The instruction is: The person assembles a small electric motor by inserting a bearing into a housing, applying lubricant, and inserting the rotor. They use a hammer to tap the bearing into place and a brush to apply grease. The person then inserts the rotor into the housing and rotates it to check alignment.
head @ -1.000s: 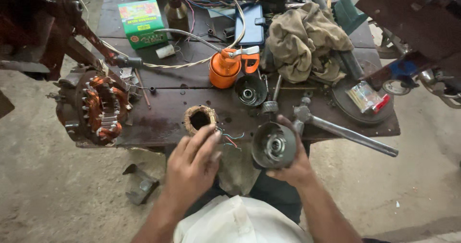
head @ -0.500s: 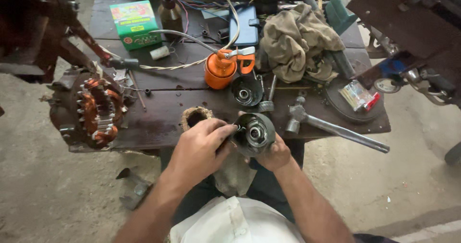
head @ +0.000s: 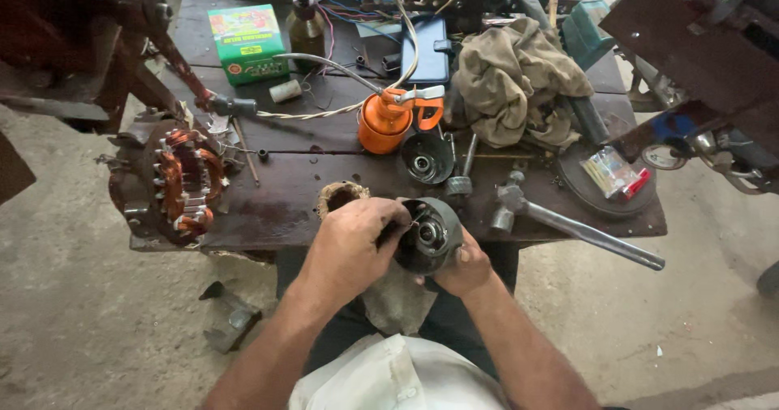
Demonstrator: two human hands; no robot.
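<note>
The right hand (head: pixel 459 270) grips a round grey metal housing (head: pixel 430 233) from below at the near edge of the bench (head: pixel 284 199); the left hand (head: pixel 353 244) has its fingers curled into the open face. Just behind sits a copper coil ring (head: pixel 341 195), then a hammer (head: pixel 568 223), an orange oil can (head: pixel 383 122) and a rag (head: pixel 519 81).

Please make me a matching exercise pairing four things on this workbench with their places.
Things:
1. round grey metal motor cover
2. orange oil can
3. green cardboard box
4. copper-wound stator

Places:
A. far left part of the dark wooden bench
B. bench's left edge, near side
C. bench's middle, beside a second dark cover
D. held between the left hand and right hand

Pairs: 1-D, 2-C, 3-A, 4-B
</note>
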